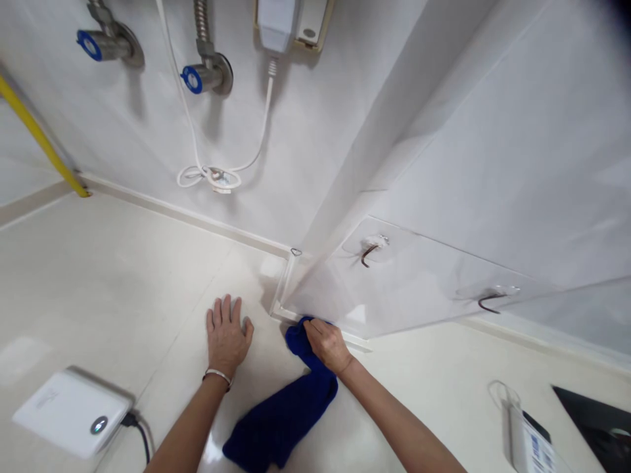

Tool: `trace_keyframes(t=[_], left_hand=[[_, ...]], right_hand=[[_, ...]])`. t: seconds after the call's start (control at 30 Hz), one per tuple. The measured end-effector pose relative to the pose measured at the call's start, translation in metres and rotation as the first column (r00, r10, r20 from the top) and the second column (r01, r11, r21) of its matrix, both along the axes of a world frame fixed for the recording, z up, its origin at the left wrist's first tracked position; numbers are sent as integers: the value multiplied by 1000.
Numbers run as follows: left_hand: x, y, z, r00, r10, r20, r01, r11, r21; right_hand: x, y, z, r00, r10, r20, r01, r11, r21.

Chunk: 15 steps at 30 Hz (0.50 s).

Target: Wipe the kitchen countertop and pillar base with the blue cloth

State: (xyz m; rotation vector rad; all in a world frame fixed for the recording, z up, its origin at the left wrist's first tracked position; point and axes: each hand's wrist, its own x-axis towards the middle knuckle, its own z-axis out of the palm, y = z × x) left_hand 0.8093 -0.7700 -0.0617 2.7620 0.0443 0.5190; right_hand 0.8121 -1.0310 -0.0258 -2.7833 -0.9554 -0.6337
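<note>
My right hand [327,343] is closed on a dark blue cloth [283,420], pressing a bunched end of it against the foot of the wall by the white trim. The rest of the cloth trails over the pale counter [162,263] toward me. To its left, my left hand [227,335] lies flat on the counter with the fingers spread and holds nothing. A thin bracelet [217,375] circles that wrist. Just beyond my right hand stands a clear panel [340,295] against the wall corner.
A white power bank [73,410] with a black cable lies at the left. Two hooks [369,253] stick to the wall. Valves [202,77], a plug [277,26] with white cord and a yellow pipe [42,138] are at the back. A white box [530,440] stands near a black surface [599,420].
</note>
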Motion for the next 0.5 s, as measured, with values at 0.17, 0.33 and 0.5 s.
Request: trace_keyframes(t=[0.17, 0.33, 0.5], left_hand=[[0, -1, 1, 1000, 8, -29, -7, 1000, 20], [1, -1, -2, 1000, 21, -14, -20, 999, 32], [2, 0, -1, 1000, 19, 3, -19, 999, 49]], right_hand=[[11, 28, -11, 999, -32, -34, 32, 999, -4], [21, 61, -14, 996, -75, -57, 76, 997, 23], [19, 67, -18, 986, -156, -61, 162, 982, 95]])
